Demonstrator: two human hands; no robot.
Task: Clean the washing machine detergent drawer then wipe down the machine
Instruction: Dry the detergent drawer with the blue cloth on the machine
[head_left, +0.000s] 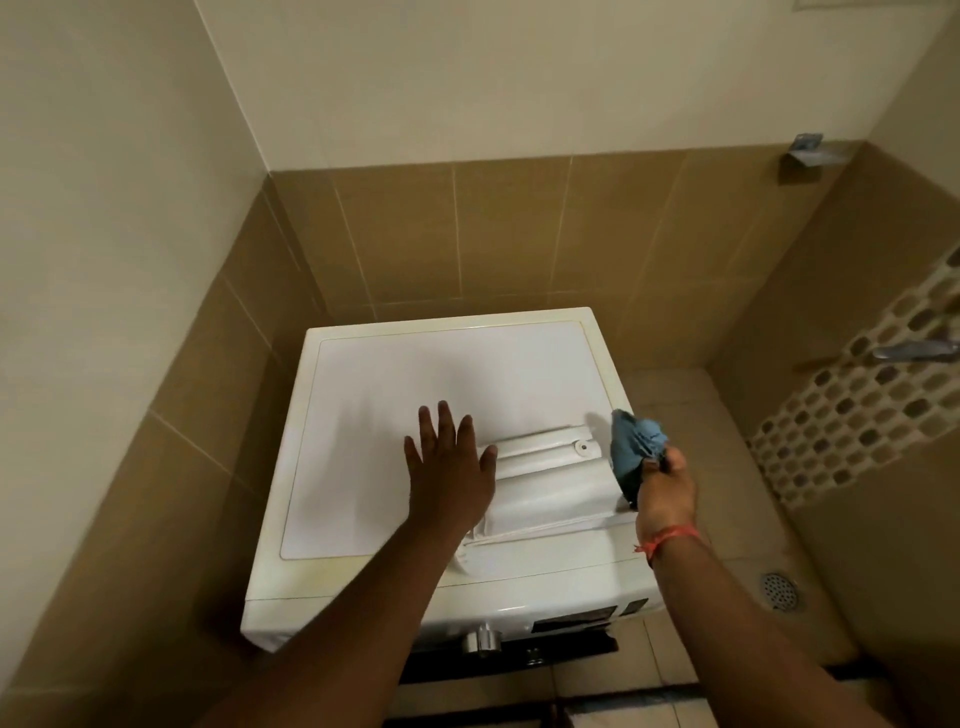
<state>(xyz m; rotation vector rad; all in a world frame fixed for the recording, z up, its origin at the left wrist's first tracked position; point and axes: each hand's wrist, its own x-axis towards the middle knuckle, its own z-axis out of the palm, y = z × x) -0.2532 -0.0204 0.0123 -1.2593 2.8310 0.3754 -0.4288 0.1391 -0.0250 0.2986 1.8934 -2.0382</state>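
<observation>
A white washing machine (415, 374) stands against the tiled wall, seen from above. The white detergent drawer (550, 483) lies upside down on the right front part of its top. My left hand (449, 467) lies flat with straight, spread fingers on the top, its palm at the drawer's left end. My right hand (665, 491) grips a bunched blue cloth (631, 441) just off the drawer's right end, over the machine's right edge. A silver dial (483, 640) and a dark display (576, 621) show on the front panel.
Brown tiled walls close in at the left and back. To the right is a tiled floor with a round metal drain (781, 590). A metal tap (917, 349) juts from the mosaic strip on the right wall, and a metal bracket (805, 150) sits higher up.
</observation>
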